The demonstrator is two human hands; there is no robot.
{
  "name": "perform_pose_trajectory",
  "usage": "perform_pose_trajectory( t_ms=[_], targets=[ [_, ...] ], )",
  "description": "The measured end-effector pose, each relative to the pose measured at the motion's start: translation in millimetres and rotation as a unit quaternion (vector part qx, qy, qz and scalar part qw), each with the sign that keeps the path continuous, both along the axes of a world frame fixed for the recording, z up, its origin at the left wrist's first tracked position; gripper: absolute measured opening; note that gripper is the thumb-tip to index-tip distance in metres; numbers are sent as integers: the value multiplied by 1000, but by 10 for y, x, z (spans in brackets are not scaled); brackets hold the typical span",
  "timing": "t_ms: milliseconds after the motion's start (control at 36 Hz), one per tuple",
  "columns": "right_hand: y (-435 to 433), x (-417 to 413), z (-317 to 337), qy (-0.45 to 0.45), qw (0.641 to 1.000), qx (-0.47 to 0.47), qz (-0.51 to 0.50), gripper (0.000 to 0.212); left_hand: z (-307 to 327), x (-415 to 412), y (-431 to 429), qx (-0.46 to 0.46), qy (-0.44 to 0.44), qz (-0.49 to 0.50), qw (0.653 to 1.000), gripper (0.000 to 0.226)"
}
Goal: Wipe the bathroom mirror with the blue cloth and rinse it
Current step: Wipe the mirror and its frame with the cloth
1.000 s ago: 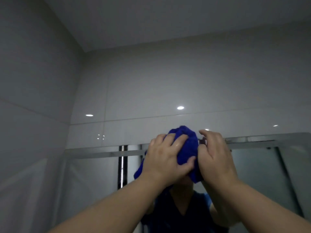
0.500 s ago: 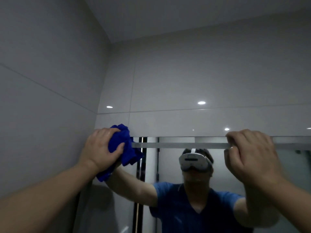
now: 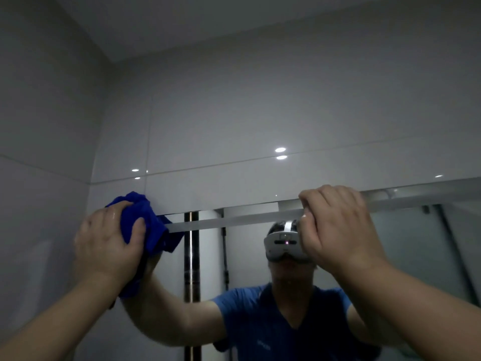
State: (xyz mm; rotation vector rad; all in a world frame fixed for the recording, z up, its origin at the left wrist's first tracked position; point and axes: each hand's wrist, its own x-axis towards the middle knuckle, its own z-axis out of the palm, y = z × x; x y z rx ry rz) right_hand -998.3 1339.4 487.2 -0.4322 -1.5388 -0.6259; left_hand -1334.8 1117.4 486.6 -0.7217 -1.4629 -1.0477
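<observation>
Bunched in the left hand (image 3: 109,246) at centre left of the frame, thumb and fingers curled round it: cloth (image 3: 141,220), pressed to the upper left corner of the mirror (image 3: 416,256), just where glass meets wall tile (image 3: 234,126). Right hand (image 3: 335,230) at centre right, fingers curled at the mirror's top edge; hooked over it or merely resting there, impossible to tell. Long axis of that top edge running rightward along the frosted strip (image 3: 234,222), from cloth toward right hand, with more glass below. Likely next: a sweep rightward or downward from the corner, led by the left hand, the only one on the cloth. Wiping judged barely begun, rinsing not yet reached
</observation>
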Motion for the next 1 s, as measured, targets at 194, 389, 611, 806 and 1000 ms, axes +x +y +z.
perform_pose_trajectory(
  t_ms=[194, 389, 611, 806, 1000],
  targets=[
    [-28, 29, -4, -15, 1000, -22, -12, 34, 37, 649, 446, -17, -11, 6, 1000, 56],
    [-62, 76, -17, -28, 997, -36, 55, 39, 59, 1612, 921, -60, 15, -9, 998, 63],
    [-66, 182, 30, -25, 988, -37, 149, 38, 156, 2468, 1297, -189, 39, -6, 981, 68],
    [-429, 292, 203, -70, 977, -163, 117, 41, 349, 2510, 915, -349, 7, -78, 934, 76],
    [-1129, 7, 45, 6, 970, -207, 131, 24, 775, 2138, 521, -464, -24, -225, 857, 83]
  ],
)
